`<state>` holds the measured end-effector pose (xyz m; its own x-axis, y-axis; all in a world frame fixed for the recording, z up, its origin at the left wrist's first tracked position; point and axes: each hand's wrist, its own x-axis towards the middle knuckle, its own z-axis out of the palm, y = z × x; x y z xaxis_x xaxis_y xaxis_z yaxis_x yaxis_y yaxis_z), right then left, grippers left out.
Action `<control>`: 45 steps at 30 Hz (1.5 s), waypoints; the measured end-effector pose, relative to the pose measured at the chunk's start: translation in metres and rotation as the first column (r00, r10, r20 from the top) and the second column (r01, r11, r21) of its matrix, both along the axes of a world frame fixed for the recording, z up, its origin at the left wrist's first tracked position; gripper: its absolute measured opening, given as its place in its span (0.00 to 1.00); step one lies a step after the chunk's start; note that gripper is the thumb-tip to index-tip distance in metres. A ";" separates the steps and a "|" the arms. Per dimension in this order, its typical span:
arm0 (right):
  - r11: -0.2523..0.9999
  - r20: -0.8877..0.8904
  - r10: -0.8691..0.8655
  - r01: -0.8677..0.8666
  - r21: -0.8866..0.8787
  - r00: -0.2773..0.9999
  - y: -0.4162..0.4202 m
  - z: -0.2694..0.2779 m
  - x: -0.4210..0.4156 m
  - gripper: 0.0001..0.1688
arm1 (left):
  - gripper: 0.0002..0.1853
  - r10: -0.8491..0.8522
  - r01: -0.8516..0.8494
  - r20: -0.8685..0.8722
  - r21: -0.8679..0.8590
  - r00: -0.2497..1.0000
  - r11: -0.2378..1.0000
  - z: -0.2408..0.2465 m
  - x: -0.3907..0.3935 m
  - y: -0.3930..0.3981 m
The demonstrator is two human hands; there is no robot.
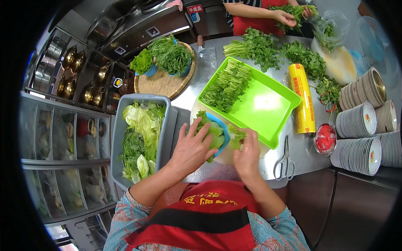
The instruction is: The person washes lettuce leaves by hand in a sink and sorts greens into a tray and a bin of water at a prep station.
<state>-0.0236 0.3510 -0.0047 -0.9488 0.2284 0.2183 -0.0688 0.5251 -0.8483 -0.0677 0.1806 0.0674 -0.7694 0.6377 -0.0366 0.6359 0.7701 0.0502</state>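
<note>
My left hand (191,150) lies with spread fingers over lettuce leaves (216,136) in a blue bowl (225,135), its thumb near the bowl's front edge. Between the fingertips of my right hand (247,153) is a torn piece of green lettuce (235,136), just right of the bowl. Beneath the bowl is a round, pale cutting board (226,158), partly covered by a bright green tray (268,106). Cut leafy greens with pale stems (227,86) fill the tray's left side. To my left stands a grey plastic bin (168,131) holding lettuce (139,117) and feathery greens (133,146).
Scissors (285,160) lie near the table's front edge, beside a yellow plastic-wrap roll box (301,98). Stacked dishes (356,157) stand at right. Behind are a cleaver (207,58) and a woven tray (157,84) with filled bowls. Across the table, another person's hands (284,18) hold greens.
</note>
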 end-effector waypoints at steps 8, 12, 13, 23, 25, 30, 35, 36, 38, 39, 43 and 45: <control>0.876 0.114 0.093 -0.136 0.462 0.989 -0.044 -0.001 -0.017 0.25 | 0.23 -0.022 0.006 0.054 0.270 0.998 0.963 -0.016 0.002 -0.025; 0.820 0.147 0.129 -0.189 0.541 0.981 -0.054 0.004 -0.024 0.22 | 0.28 -0.018 -0.064 0.139 0.565 0.990 0.823 -0.033 0.000 -0.046; 0.809 0.162 0.138 -0.205 0.551 0.977 -0.055 0.006 -0.024 0.21 | 0.31 -0.027 -0.086 0.172 0.615 0.985 0.784 -0.036 -0.002 -0.052; 0.723 0.363 0.259 -0.428 0.541 0.895 -0.033 0.010 -0.033 0.30 | 0.59 -0.077 -0.187 0.335 0.684 0.939 0.705 -0.078 0.006 -0.100; 0.745 0.335 0.201 -0.366 0.557 0.921 -0.024 0.023 -0.031 0.35 | 0.61 -0.037 -0.195 0.322 0.657 0.946 0.728 -0.086 0.013 -0.103; 0.862 0.488 0.258 -0.427 0.273 0.834 -0.002 0.033 -0.016 0.53 | 0.63 0.081 -0.262 0.297 0.641 0.951 0.722 -0.101 0.027 -0.089; 0.806 0.227 0.449 -0.502 0.313 0.864 -0.028 0.011 -0.017 0.61 | 0.62 0.111 -0.279 0.306 0.584 0.945 0.763 -0.112 0.011 -0.075; 0.828 0.177 0.463 -0.495 0.263 0.869 -0.028 -0.003 -0.020 0.60 | 0.61 0.078 -0.246 0.300 0.577 0.951 0.779 -0.114 0.006 -0.074; 0.829 0.161 0.478 -0.504 0.242 0.864 -0.025 -0.013 -0.027 0.59 | 0.57 0.081 -0.314 0.387 0.591 0.919 0.743 -0.109 -0.001 -0.075; 0.829 0.158 0.484 -0.509 0.231 0.861 -0.022 -0.018 -0.028 0.58 | 0.55 0.078 -0.350 0.433 0.595 0.898 0.723 -0.106 -0.003 -0.075; 0.810 0.075 0.490 -0.485 0.329 0.869 -0.017 -0.037 -0.031 0.54 | 0.49 0.092 -0.348 0.421 0.584 0.902 0.734 -0.102 -0.011 -0.072; 0.796 0.045 0.509 -0.490 0.356 0.859 -0.022 -0.041 -0.031 0.52 | 0.48 0.108 -0.329 0.378 0.588 0.919 0.739 -0.114 -0.009 -0.076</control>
